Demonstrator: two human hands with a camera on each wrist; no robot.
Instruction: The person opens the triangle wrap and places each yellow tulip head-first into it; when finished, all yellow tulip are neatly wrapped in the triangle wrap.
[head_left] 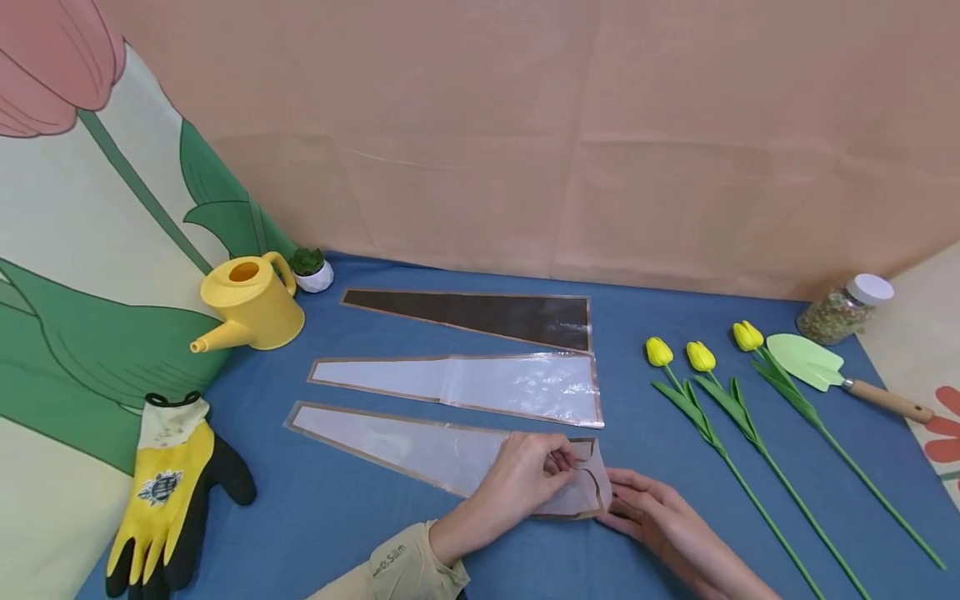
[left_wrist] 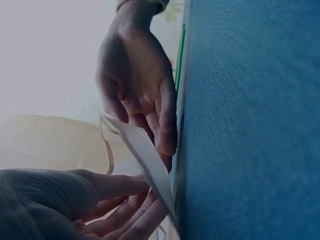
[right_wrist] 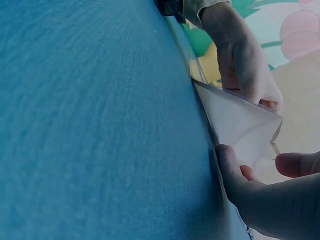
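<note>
A tapered translucent flower sleeve (head_left: 405,444) with a brown border lies nearest the person, its wide end raised. At this end my left hand (head_left: 525,471) pinches the sleeve's upper layer between thumb and bent fingers. My right hand (head_left: 663,521) holds the lower right corner, its fingers spread around the edge. In the right wrist view the raised sheet (right_wrist: 235,115) stands between both hands. The left wrist view has the sheet (left_wrist: 145,150) edge-on against the left fingertips, partly covering the right fingers. Behind lie another white sleeve (head_left: 390,375) and a black one (head_left: 480,315).
Three yellow tulips (head_left: 701,357) lie at the right, near a green trowel (head_left: 806,360) and a lidded jar (head_left: 836,317). A yellow watering can (head_left: 262,308), a small potted plant (head_left: 313,271) and a yellow-black glove (head_left: 168,496) are at the left on the blue cloth (head_left: 277,492).
</note>
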